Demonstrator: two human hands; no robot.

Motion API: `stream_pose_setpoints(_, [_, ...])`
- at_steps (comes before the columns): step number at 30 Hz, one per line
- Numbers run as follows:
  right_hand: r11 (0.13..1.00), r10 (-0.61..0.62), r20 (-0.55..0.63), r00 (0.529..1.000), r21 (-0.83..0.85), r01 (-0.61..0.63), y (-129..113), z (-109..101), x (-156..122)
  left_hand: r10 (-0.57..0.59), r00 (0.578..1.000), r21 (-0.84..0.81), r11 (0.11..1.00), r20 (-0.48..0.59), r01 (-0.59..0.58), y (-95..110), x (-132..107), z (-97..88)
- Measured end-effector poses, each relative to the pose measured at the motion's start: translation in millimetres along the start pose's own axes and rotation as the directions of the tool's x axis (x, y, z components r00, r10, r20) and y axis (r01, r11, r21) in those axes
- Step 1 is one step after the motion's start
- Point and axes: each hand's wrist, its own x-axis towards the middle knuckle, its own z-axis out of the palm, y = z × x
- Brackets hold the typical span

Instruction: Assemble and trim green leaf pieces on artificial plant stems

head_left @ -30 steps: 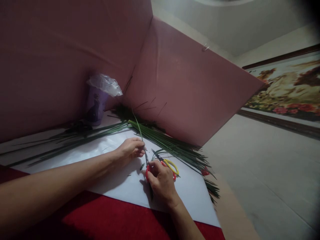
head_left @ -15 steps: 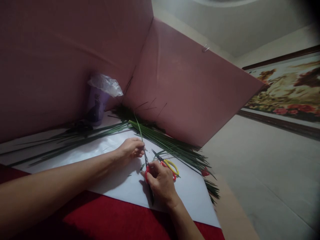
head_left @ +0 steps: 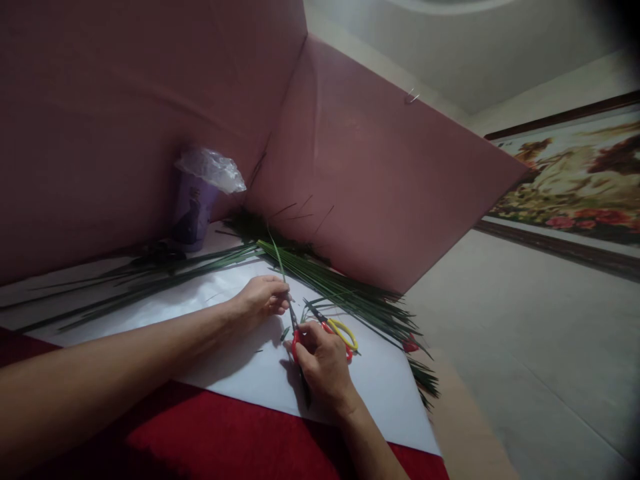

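Note:
My left hand (head_left: 263,298) rests on the white sheet (head_left: 165,310) with its fingers pinched on a thin green leaf strip (head_left: 278,257) that rises away from me. My right hand (head_left: 324,363) is closed round red-handled scissors (head_left: 295,333), whose blades point up at the strip just beside my left fingertips. A second pair of scissors with a yellow and red handle (head_left: 343,333) lies on the sheet right behind my right hand. A dark strip (head_left: 304,390) runs out under my right palm toward me.
A bundle of long green leaf strips (head_left: 345,293) lies across the sheet's far side, another spreads left (head_left: 135,280). A purple cup with a plastic bag (head_left: 196,200) stands in the corner of pink boards (head_left: 360,167). Red cloth (head_left: 200,433) covers the near table.
Almost nothing has moved. My right hand and the scissors have shifted very slightly; my left hand keeps its pinch on the strip.

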Motion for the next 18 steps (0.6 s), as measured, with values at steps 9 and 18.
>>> stream_pose_setpoints(9, [1.000, 0.005, -0.011, 1.000, 0.005, -0.005, -0.3, 1.4, -0.1, 0.006, 1.000, 0.009, 1.000, 0.000, -0.006, -0.4, 0.4, 0.1])
stream_pose_setpoints(18, [1.000, 0.011, 0.004, 1.000, 0.017, -0.011, -1.6, 0.4, -0.2, -0.015, 0.999, -0.008, 1.000, 0.035, 0.015, -0.2, -2.9, 1.2])
